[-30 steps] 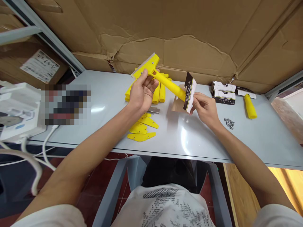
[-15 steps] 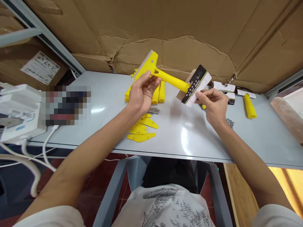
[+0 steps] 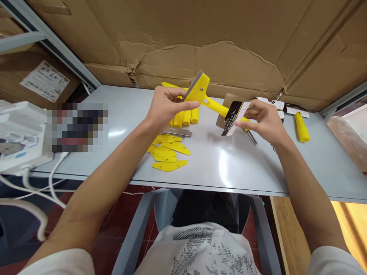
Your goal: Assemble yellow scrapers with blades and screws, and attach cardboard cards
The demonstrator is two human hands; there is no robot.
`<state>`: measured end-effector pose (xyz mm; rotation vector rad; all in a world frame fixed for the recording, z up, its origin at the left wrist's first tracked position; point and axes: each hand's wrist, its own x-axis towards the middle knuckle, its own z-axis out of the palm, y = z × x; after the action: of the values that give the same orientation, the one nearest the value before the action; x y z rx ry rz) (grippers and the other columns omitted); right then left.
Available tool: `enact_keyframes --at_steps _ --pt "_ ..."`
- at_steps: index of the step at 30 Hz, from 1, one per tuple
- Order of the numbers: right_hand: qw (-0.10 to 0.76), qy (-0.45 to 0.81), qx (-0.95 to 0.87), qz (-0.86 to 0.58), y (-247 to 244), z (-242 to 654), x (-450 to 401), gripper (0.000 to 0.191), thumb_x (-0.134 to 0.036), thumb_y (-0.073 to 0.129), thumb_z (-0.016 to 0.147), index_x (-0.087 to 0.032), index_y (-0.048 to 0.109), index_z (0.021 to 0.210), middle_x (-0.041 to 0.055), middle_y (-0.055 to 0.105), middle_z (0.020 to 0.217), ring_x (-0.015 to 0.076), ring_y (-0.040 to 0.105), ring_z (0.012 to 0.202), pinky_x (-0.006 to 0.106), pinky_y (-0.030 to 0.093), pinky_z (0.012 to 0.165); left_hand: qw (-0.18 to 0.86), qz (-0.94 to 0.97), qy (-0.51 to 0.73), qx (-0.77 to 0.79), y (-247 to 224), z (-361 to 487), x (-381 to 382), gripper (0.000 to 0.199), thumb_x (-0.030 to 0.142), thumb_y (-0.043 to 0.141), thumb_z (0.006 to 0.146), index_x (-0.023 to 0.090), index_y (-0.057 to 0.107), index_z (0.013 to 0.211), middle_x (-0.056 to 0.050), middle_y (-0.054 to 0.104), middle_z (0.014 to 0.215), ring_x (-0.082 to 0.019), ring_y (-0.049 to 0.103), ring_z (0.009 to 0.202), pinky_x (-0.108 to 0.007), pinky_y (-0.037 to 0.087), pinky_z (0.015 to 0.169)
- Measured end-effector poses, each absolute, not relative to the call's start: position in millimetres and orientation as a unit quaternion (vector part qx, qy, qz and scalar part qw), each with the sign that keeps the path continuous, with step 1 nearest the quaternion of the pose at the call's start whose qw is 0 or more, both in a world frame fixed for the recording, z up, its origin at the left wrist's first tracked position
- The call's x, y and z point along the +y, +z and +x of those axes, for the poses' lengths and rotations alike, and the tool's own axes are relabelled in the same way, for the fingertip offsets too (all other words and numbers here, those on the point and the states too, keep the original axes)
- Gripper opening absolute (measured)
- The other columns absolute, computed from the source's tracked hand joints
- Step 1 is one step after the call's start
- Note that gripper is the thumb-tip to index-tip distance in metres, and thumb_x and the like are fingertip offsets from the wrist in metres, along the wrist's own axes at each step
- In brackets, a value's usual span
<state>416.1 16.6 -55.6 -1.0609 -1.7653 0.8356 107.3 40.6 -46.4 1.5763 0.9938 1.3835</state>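
Note:
My left hand (image 3: 169, 103) grips the head of a yellow scraper (image 3: 197, 91), which is raised above the table with its blade edge to the upper left. The scraper's handle slants down to the right into a black and white card sleeve (image 3: 235, 115). My right hand (image 3: 263, 120) pinches that sleeve between thumb and fingers. Below my left hand lie several flat yellow pieces (image 3: 169, 165), metal blades (image 3: 183, 133) and several yellow handles (image 3: 186, 117). A screwdriver shaft (image 3: 252, 137) shows beneath my right hand.
A yellow handle (image 3: 302, 128) and more printed cards (image 3: 271, 102) lie at the right of the grey table (image 3: 212, 172). On the left are a white power strip (image 3: 25, 133) with cables and a blurred-out item (image 3: 80, 128). Cardboard (image 3: 223, 26) stands behind.
The scraper head has shifted right and tilted, with my left hand's grip now on its blade end. The card sleeve has turned and moved slightly lower, further along the handle.

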Motion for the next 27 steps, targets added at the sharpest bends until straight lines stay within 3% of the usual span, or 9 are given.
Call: enact_keyframes --at_steps 2,5,10,14,17,20,22,24,27 --pt "0.398 0.272 -0.745 -0.461 -51 419 15 0.053 -0.042 0.100 0.068 -0.024 0.073 0.110 0.0030 0.080 0.093 0.0285 0.077 0.097 0.051 0.063 0.099 0.386 0.640 0.524 0.407 -44 107 38 0.023 0.031 0.101 0.069 0.025 0.086 0.085 -0.001 0.082 0.092 -0.020 0.076 0.090 -0.032 0.063 0.084" --pt "0.401 0.219 -0.758 -0.466 -47 415 9 0.064 -0.045 0.100 0.067 -0.026 0.071 0.121 -0.0004 0.074 0.082 0.0254 0.074 0.085 0.049 0.063 0.095 0.400 0.616 0.534 0.419 -43 114 30 0.020 0.019 0.099 0.070 0.023 0.086 0.084 -0.002 0.081 0.092 -0.020 0.075 0.095 -0.032 0.060 0.091" --pt "0.427 0.236 -0.753 -0.443 -38 396 -14 0.066 -0.052 0.094 0.079 -0.030 0.065 0.134 0.0003 0.075 0.087 0.0234 0.073 0.084 0.044 0.064 0.090 0.412 0.597 0.545 0.421 -46 133 15 0.023 0.012 0.099 0.066 0.025 0.082 0.075 -0.002 0.079 0.092 -0.024 0.072 0.107 -0.038 0.058 0.104" --pt "0.393 0.242 -0.772 -0.436 -34 385 -27 0.061 -0.051 0.087 0.088 -0.032 0.061 0.139 0.0016 0.079 0.095 0.0249 0.076 0.088 0.043 0.064 0.088 0.351 0.659 0.544 0.382 -52 142 6 0.022 0.025 0.103 0.068 0.029 0.082 0.075 -0.001 0.077 0.092 -0.025 0.071 0.108 -0.045 0.055 0.112" --pt "0.404 0.283 -0.757 -0.428 -35 380 -31 0.058 -0.053 0.082 0.091 -0.032 0.058 0.139 0.0014 0.079 0.101 0.0214 0.075 0.082 0.036 0.062 0.074 0.333 0.707 0.516 0.350 -57 144 2 0.021 0.043 0.098 0.077 0.029 0.082 0.075 -0.001 0.078 0.100 -0.026 0.070 0.114 -0.045 0.054 0.113" --pt "0.429 0.337 -0.718 -0.432 -37 375 -31 0.066 -0.057 0.084 0.089 -0.031 0.055 0.142 0.0013 0.078 0.100 0.0186 0.072 0.073 0.033 0.058 0.063 0.407 0.692 0.487 0.343 -61 145 2 0.043 0.065 0.084 0.087 0.026 0.078 0.073 -0.004 0.076 0.094 -0.025 0.072 0.105 -0.041 0.059 0.100" --pt "0.445 0.350 -0.695 -0.444 -39 373 -30 0.072 -0.058 0.087 0.085 -0.032 0.053 0.144 0.0011 0.078 0.098 0.0187 0.071 0.071 0.033 0.057 0.060 0.459 0.652 0.502 0.335 -62 146 2 0.045 0.070 0.081 0.089 0.025 0.079 0.081 -0.004 0.075 0.093 -0.023 0.073 0.097 -0.037 0.062 0.091" --pt "0.454 0.356 -0.681 -0.451 -41 371 -30 0.074 -0.057 0.089 0.084 -0.032 0.052 0.144 0.0000 0.078 0.094 0.0191 0.072 0.069 0.033 0.057 0.059 0.473 0.620 0.529 0.334 -60 147 0 0.036 0.057 0.094 0.081 0.029 0.081 0.101 -0.003 0.076 0.106 -0.021 0.074 0.097 -0.033 0.063 0.088" --pt "0.459 0.372 -0.667 -0.454 -43 369 -31 0.077 -0.055 0.090 0.083 -0.032 0.050 0.145 -0.0023 0.077 0.087 0.0188 0.073 0.067 0.033 0.058 0.059 0.466 0.595 0.548 0.358 -53 147 -2 0.073 0.026 0.107 0.061 0.035 0.076 0.127 -0.002 0.074 0.123 -0.015 0.072 0.089 -0.026 0.062 0.080"
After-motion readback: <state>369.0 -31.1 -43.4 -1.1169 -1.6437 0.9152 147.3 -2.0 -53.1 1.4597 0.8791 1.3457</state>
